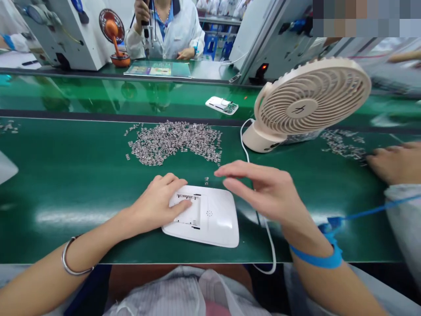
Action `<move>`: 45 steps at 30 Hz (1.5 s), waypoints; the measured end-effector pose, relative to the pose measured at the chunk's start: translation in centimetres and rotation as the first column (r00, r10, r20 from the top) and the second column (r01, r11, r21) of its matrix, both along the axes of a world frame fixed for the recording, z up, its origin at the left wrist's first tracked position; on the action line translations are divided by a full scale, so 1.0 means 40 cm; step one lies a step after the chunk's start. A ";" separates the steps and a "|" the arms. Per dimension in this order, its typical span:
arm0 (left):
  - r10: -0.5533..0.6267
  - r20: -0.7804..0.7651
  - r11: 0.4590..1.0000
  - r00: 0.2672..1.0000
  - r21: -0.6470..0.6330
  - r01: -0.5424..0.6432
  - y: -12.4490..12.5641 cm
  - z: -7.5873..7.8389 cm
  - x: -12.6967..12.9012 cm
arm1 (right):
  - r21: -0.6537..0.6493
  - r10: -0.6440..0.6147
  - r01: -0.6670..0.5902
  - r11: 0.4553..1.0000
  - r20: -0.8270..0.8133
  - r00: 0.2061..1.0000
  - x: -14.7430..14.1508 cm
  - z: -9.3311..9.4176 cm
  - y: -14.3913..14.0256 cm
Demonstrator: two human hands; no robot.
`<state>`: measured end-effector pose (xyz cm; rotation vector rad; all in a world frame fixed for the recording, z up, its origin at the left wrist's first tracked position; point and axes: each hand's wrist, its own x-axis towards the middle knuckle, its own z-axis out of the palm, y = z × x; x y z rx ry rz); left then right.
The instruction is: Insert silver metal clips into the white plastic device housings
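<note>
A white plastic device housing [221, 221] lies on the green bench mat, its battery compartment [190, 210] and small speaker holes facing up. My left hand [158, 199] holds its left side, the thumb over the compartment and the fingers along the far edge. Above the housing's right part hovers my right hand [268, 188], thumb and fingers apart, with nothing visible between them. One small metal contact piece [206, 181] sits just beyond the housing's far edge, near my right fingertips. Farther back is a wide pile of similar metal pieces [177, 142].
A beige fan [309, 103] stands back right; its white cable [271, 245] runs down beside my right hand. A co-worker's hand [397, 162] is at right near more metal pieces [344, 144]. Beyond the dark rail, another white housing with a circuit board [217, 104] lies on a green surface.
</note>
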<state>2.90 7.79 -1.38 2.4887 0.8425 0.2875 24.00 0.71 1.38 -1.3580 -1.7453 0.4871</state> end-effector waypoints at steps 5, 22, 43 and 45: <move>-0.004 -0.064 0.999 0.998 -0.032 0.002 0.001 0.013 -0.005 | -0.418 -0.104 0.050 0.907 -0.106 0.989 0.029 -0.064 0.081; 0.144 -0.207 0.986 0.968 0.108 -0.124 0.018 0.059 -0.031 | -0.223 -0.341 0.338 0.914 0.027 0.940 0.067 -0.075 0.082; 0.062 -0.099 0.684 0.993 0.729 0.030 -0.033 0.026 -0.023 | 0.021 -0.161 0.166 0.986 -0.154 0.975 -0.033 -0.082 0.035; 0.054 -0.013 0.645 0.998 0.764 -0.025 -0.035 0.025 -0.021 | 0.098 -0.145 0.154 0.983 -0.097 0.985 -0.051 -0.084 0.025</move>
